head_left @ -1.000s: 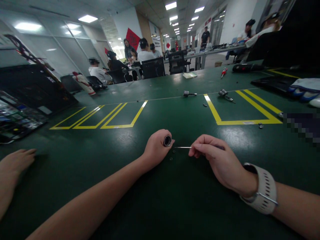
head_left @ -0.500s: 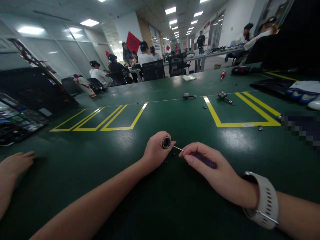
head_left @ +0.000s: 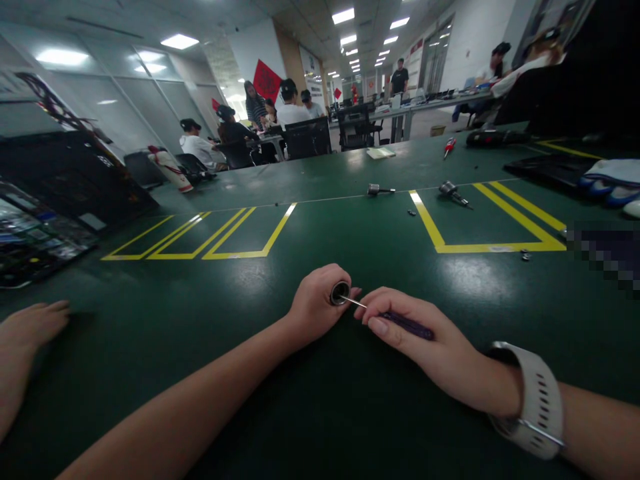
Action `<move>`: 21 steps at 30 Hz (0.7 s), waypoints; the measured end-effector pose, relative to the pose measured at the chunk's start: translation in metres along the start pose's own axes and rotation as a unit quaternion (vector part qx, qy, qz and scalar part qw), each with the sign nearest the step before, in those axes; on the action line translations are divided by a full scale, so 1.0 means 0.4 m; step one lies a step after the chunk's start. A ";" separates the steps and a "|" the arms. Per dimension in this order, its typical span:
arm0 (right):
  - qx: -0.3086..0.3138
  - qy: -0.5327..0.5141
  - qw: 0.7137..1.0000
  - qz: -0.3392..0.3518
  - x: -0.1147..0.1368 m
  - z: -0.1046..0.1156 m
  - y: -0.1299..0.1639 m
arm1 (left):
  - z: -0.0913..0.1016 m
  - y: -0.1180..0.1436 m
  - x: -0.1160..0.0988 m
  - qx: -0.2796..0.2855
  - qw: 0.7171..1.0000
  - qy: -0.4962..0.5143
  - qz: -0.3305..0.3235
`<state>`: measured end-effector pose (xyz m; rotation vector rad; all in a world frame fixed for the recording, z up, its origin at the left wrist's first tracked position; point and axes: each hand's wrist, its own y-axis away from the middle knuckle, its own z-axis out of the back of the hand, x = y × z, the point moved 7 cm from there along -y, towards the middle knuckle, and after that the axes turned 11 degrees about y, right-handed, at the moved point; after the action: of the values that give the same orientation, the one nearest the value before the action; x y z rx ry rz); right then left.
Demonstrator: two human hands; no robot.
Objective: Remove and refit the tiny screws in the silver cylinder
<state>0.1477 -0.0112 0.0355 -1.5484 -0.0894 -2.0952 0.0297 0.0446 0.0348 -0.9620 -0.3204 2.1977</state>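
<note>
My left hand [head_left: 323, 303] is closed around a round metal sleeve [head_left: 340, 293], its hollow end turned toward me. The sleeve's far side is hidden in the fist. Between the thumb and fingers of my right hand [head_left: 417, 327] is a screwdriver [head_left: 406, 325] with a dark purple handle. Its thin shaft points left, and the tip reaches into the sleeve's opening; what it touches inside is too dark to tell. A pale watch strap [head_left: 540, 400] circles my right wrist.
Two metal tool heads [head_left: 380, 190] [head_left: 454, 195] and small dark parts [head_left: 525, 255] lie beyond my hands, near yellow tape [head_left: 500, 249]. A red screwdriver [head_left: 449, 148] lies further back. Another person's hand [head_left: 35, 327] rests at left. Gloves [head_left: 613, 179] are at right.
My left hand and the sleeve have shifted slightly right and down, and the screwdriver tip now sits further inside the opening. Small dark bits beneath the hands no longer show.
</note>
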 end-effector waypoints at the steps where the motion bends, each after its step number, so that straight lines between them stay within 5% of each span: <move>1: 0.005 -0.004 1.000 -0.003 0.000 0.000 0.001 | -0.001 0.001 0.000 0.005 1.000 0.000 0.000; 15: -0.047 -0.029 0.995 -0.081 -0.035 0.020 0.010 | -0.001 -0.005 -0.003 0.001 1.000 0.004 -0.014; 21: -0.052 -0.177 0.975 -0.126 -0.068 0.016 0.000 | 0.002 -0.001 -0.006 -0.008 1.000 0.004 -0.026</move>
<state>0.1586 0.0012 0.0131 -2.0542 -0.3228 -2.0091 0.0304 0.0434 0.0369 -0.9603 -0.3573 2.1465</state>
